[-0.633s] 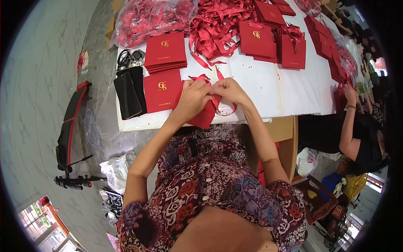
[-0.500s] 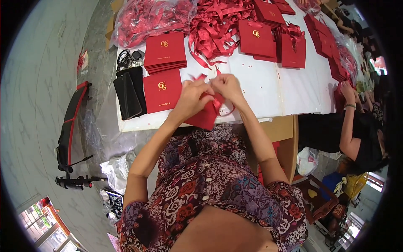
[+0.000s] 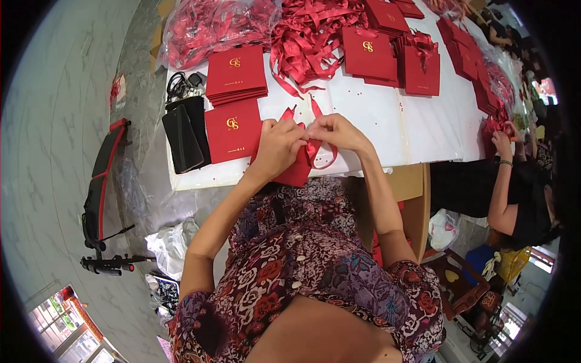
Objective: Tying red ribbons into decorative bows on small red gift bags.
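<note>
At the table's front edge both hands work on a small red gift bag (image 3: pixel 296 173) with a red ribbon (image 3: pixel 334 156). My left hand (image 3: pixel 278 145) is closed at the bag's upper part, its fingers covering much of it. Right beside it, my right hand (image 3: pixel 338 131) pinches the ribbon between thumb and fingertips. One loop of ribbon hangs at the right of the bag, and loose ends stick up beyond my fingers. Just left of my left hand lies a flat red bag (image 3: pixel 233 136) with a gold emblem. How the ribbon runs under my fingers is hidden.
A stack of red bags (image 3: pixel 236 72), a ribbon heap (image 3: pixel 307 45) and a plastic sack of ribbon (image 3: pixel 218 30) lie farther back. A black phone (image 3: pixel 183 138) rests at left. More bags (image 3: pixel 422 75) stand at right. Another person's arm (image 3: pixel 503 181) works at far right.
My right hand has moved slightly right and toward me, turning flatter. The ribbon end and the loop beside the bag now show more fully.
</note>
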Action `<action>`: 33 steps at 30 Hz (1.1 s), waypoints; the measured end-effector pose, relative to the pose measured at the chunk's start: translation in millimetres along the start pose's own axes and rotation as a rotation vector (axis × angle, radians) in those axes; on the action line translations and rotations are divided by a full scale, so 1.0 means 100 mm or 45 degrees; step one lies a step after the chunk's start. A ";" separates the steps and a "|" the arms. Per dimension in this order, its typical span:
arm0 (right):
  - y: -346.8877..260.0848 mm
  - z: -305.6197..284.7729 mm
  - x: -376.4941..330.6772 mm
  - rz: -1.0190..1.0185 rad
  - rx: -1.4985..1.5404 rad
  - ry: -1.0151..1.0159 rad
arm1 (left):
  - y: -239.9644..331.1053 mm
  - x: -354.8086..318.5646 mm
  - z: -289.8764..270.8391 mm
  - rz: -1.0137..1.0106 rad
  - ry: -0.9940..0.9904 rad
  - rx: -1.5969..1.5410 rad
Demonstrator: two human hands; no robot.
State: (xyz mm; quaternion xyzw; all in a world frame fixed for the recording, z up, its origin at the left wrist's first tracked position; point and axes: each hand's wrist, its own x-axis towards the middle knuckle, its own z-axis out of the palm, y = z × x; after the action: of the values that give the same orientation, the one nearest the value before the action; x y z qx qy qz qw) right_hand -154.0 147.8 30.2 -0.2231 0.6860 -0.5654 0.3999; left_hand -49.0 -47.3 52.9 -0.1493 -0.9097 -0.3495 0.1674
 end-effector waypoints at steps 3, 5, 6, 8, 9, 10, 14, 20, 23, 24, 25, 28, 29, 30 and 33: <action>-0.10 0.01 -0.01 -0.012 -0.058 -0.011 | 0.02 0.00 -0.01 0.044 0.013 0.048; -0.06 -0.02 0.05 0.028 -0.021 -0.067 | 0.04 0.02 0.00 0.067 0.023 0.080; -0.03 -0.02 0.04 0.027 -0.021 -0.066 | 0.05 0.02 0.00 0.089 0.033 0.112; -0.04 0.01 0.04 -0.050 0.063 -0.061 | 0.03 0.00 0.01 0.101 0.024 0.116; -0.06 0.00 0.05 -0.051 0.063 -0.063 | 0.02 -0.01 0.02 0.115 0.015 0.118; -0.09 -0.03 0.04 -0.095 -0.008 -0.154 | 0.02 -0.02 0.01 0.115 0.013 0.117; -0.15 -0.13 0.05 -0.108 -0.108 -0.374 | 0.02 -0.01 -0.03 0.174 -0.016 0.020; 0.05 -0.09 0.16 -0.118 0.053 -0.419 | -0.01 0.03 -0.07 0.137 -0.039 -0.016; 0.11 -0.03 0.18 0.026 0.113 -0.263 | 0.00 0.05 -0.12 0.073 -0.044 -0.045; 0.15 -0.03 0.24 0.026 0.115 -0.261 | 0.01 0.07 -0.14 0.040 -0.040 -0.063; 0.18 -0.05 0.33 0.074 0.094 -0.025 | 0.05 0.07 -0.14 0.044 -0.043 -0.065; 0.22 -0.10 0.35 -0.028 0.032 0.341 | 0.16 0.09 -0.08 -0.032 -0.011 -0.131; 0.19 -0.10 0.33 -0.178 -0.011 0.464 | 0.12 0.09 -0.07 -0.034 -0.009 -0.129; 0.15 -0.13 0.27 -0.220 -0.079 0.565 | 0.05 0.10 -0.05 -0.134 0.046 -0.106; -0.04 -0.16 0.02 -0.168 -0.098 0.523 | -0.19 0.04 0.02 -0.285 0.120 -0.029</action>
State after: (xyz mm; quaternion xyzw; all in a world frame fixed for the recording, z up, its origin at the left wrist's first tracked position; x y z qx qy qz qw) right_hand -167.9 154.8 34.3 -0.1628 0.7580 -0.5974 0.2052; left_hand -60.8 -59.3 42.1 -0.0321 -0.9077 -0.3830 0.1682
